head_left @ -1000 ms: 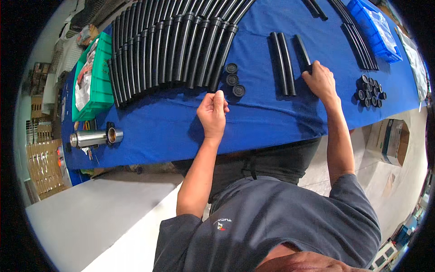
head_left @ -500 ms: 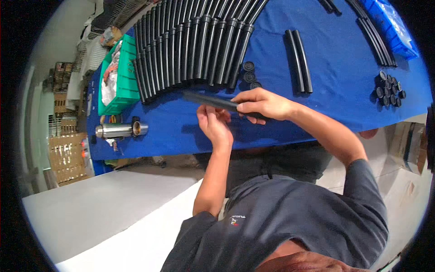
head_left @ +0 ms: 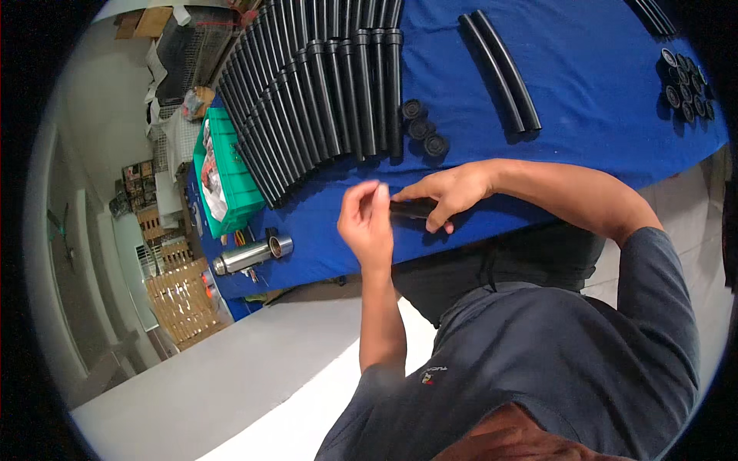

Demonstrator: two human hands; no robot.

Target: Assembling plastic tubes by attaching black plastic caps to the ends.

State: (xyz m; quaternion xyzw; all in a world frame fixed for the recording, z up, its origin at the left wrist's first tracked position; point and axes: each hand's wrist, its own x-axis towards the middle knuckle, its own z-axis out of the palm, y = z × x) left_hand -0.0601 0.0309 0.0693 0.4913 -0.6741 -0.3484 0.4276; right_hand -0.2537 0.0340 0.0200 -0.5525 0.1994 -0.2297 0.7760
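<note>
A short length of black tube [head_left: 413, 209] lies crosswise near the table's front edge. My right hand [head_left: 460, 190] grips it from above, thumb on the near side and fingers along the far side. At the tube's left end is my left hand [head_left: 366, 227], raised with its fingers bent and pressed together. That hand covers the tube's end, and whatever its fingertips may hold is hidden. Three round black caps [head_left: 424, 129] sit just beyond my right hand.
Rows of black tubes [head_left: 323, 100] fill the far left of the blue-covered table [head_left: 573, 107]. Two loose tubes [head_left: 503, 73] lie farther right, several caps [head_left: 686, 96] at the right edge. A green bin [head_left: 242, 184] and a metal flask [head_left: 250, 257] stand at left.
The tube no longer sticks out past my left hand. My left hand has come up to the tube's end, fingers now raised. The view has shifted and turned.
</note>
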